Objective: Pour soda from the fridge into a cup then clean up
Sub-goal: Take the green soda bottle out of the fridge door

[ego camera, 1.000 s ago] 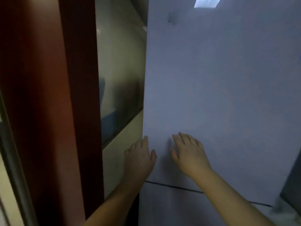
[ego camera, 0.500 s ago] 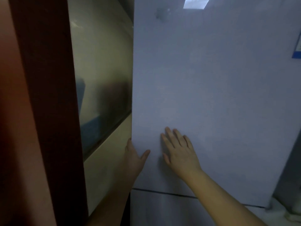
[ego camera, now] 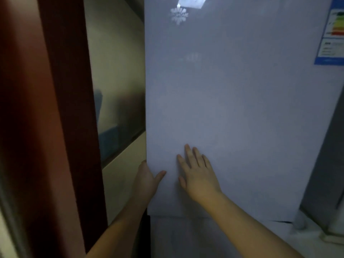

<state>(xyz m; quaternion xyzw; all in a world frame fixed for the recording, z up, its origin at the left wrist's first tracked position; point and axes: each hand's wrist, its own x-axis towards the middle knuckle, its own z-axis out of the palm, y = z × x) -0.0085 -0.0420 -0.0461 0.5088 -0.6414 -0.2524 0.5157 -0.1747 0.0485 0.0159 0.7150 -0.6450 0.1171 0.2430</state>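
Note:
A tall pale grey fridge door (ego camera: pixel 232 108) fills the middle and right of the head view and looks shut. My left hand (ego camera: pixel 147 178) wraps around the door's left edge near its bottom, thumb on the front face and fingers hidden behind the edge. My right hand (ego camera: pixel 197 172) lies flat on the door front with fingers spread, just right of the left hand. A second door panel (ego camera: pixel 204 237) begins below a seam. No soda or cup is in view.
A dark red-brown door frame (ego camera: pixel 61 108) stands close on the left. Between it and the fridge is a cream wall with a glossy panel (ego camera: pixel 119 90). An energy label (ego camera: pixel 333 34) sits at the fridge's upper right. A grey surface (ego camera: pixel 327 164) borders the fridge's right side.
My left hand slid from the door front to grip around its left edge. My right hand stayed flat on the door. The view shifted right, bringing in the energy label.

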